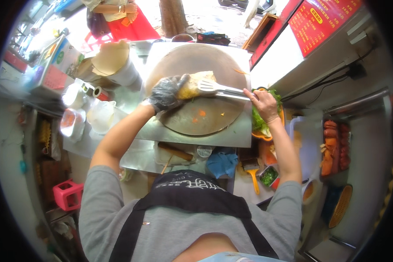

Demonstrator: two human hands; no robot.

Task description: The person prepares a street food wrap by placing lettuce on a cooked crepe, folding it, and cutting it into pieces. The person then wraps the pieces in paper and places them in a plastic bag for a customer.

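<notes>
A folded, browned crepe (190, 89) lies over the middle of a round griddle plate (183, 122). My left hand (166, 94), in a dark knit glove with a clear plastic glove over it, grips the crepe's left end. My bare right hand (263, 105) is closed around the handles of metal tongs (232, 91) at the griddle's right edge. The tongs' pale slotted head lies over the crepe's right part; its lower jaw is mostly hidden. Small orange scraps (201, 113) lie on the plate nearer to me.
Lettuce fills an orange basket (268, 138) right of the griddle. A yellow-handled brush (252, 175), chopped greens (268, 176) and a blue cloth (222, 163) sit nearer. Sausages fill a tray (334, 175) far right. Paper-topped bucket (126, 73) and tubs stand left. A person (118, 16) stands beyond.
</notes>
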